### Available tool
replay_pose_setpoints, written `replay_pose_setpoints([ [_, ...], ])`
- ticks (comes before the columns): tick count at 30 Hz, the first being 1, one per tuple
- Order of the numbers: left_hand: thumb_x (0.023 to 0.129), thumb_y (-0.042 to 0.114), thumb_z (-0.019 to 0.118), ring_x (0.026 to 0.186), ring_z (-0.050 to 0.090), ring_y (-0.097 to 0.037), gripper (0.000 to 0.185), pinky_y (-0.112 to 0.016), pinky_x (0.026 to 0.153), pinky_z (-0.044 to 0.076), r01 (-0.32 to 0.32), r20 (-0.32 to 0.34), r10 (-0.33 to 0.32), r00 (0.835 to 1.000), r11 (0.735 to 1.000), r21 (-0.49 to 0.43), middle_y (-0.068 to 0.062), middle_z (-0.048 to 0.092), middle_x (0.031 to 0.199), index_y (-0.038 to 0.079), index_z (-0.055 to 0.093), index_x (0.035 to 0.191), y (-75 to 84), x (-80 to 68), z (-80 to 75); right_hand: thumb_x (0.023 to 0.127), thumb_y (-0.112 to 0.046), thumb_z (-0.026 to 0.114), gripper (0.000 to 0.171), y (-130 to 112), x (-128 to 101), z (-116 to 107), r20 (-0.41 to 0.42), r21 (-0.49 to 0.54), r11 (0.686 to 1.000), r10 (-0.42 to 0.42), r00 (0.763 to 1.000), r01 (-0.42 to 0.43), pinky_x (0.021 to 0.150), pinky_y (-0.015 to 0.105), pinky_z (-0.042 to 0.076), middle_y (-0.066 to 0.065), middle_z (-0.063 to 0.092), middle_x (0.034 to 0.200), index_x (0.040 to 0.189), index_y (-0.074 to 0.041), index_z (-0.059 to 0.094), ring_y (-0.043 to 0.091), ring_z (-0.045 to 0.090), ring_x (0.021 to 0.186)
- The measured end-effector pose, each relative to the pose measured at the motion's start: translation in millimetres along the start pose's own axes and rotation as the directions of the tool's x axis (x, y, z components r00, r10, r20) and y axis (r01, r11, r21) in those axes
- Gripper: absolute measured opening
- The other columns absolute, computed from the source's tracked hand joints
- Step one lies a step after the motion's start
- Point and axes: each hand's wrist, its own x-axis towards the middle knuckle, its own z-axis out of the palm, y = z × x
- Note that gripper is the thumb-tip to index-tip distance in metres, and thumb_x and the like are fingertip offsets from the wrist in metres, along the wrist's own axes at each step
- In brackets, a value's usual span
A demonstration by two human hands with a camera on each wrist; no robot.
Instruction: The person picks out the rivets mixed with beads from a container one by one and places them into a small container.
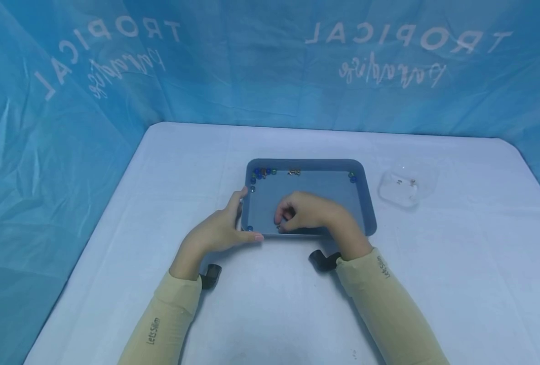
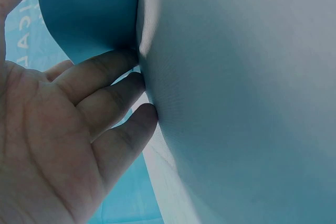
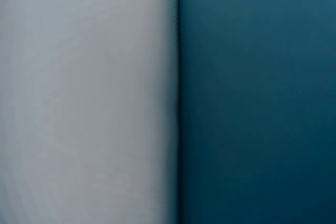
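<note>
A blue-grey tray (image 1: 315, 200) lies on the table. My left hand (image 1: 220, 228) holds its near left corner, thumb along the front rim and fingers at the left side. In the left wrist view the fingertips of that left hand (image 2: 105, 98) meet the tray's base where it stands on the cloth. My right hand (image 1: 308, 210) reaches in over the front wall with curled fingers, pinching a small metallic bead (image 1: 278, 227) close over the tray floor; its exact kind is too small to tell. The right wrist view shows only the tray wall (image 3: 257, 98) and cloth.
Several blue and green glass beads (image 1: 258, 173) cluster in the far left corner, with gold-coloured pieces (image 1: 294, 172) along the back wall. Two more beads (image 1: 352, 177) sit far right. A clear plastic bag (image 1: 399, 190) with small bits lies right of the tray.
</note>
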Motion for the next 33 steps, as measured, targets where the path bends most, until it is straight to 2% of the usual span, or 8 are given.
replay_pose_setpoints([
  [10,0.080,0.053,0.078,0.136,0.046,-0.045,0.116,-0.058,0.107,0.042,0.020,-0.006,-0.020,1.000,1.000,0.006,-0.025,0.035,0.157,0.027,-0.002,0.160,-0.2,-0.4,1.5,0.083,-0.006,0.074,0.009,-0.9,0.4,0.6,-0.013,-0.022,1.000,-0.003,1.000,0.002,0.062,0.025,0.045,-0.002,0.056,0.069,0.089,-0.011,0.076,0.011,0.048,0.064],
  [16,0.080,0.053,0.078,0.135,0.046,-0.046,0.117,-0.058,0.107,0.042,0.003,-0.011,-0.003,1.000,1.000,0.008,-0.026,0.034,0.157,0.026,-0.002,0.160,0.3,0.1,0.9,0.083,-0.002,0.071,0.014,-1.7,-1.2,0.0,-0.011,-0.028,1.000,0.013,1.000,-0.013,0.063,0.025,0.046,-0.001,0.058,0.072,0.092,-0.011,0.075,0.012,0.050,0.065],
  [25,0.081,0.053,0.078,0.137,0.045,-0.045,0.117,-0.058,0.107,0.042,-0.002,-0.011,0.002,1.000,1.000,0.010,-0.027,0.032,0.157,0.026,-0.003,0.160,1.3,0.3,0.7,0.087,-0.012,0.076,0.009,-3.4,-1.7,-1.0,-0.003,-0.040,0.999,0.032,0.999,-0.032,0.064,0.025,0.047,-0.001,0.061,0.072,0.095,-0.011,0.076,0.011,0.052,0.065],
  [29,0.080,0.053,0.078,0.137,0.045,-0.045,0.118,-0.058,0.108,0.041,0.004,-0.013,-0.004,1.000,1.000,0.013,-0.026,0.033,0.157,0.025,-0.003,0.160,1.2,0.6,0.6,0.087,-0.011,0.074,0.009,-3.9,-1.3,-1.3,-0.031,-0.058,0.998,0.033,0.999,-0.035,0.063,0.025,0.047,0.000,0.062,0.075,0.096,-0.011,0.076,0.012,0.052,0.067],
  [33,0.079,0.054,0.079,0.137,0.044,-0.046,0.119,-0.058,0.108,0.041,0.014,-0.009,-0.014,1.000,1.000,0.011,-0.026,0.034,0.157,0.026,-0.004,0.160,1.4,0.6,0.4,0.087,-0.011,0.073,0.012,-4.9,-2.5,-3.0,-0.093,-0.099,0.995,0.020,0.995,-0.029,0.066,0.027,0.048,0.001,0.063,0.082,0.099,-0.012,0.076,0.014,0.054,0.073],
])
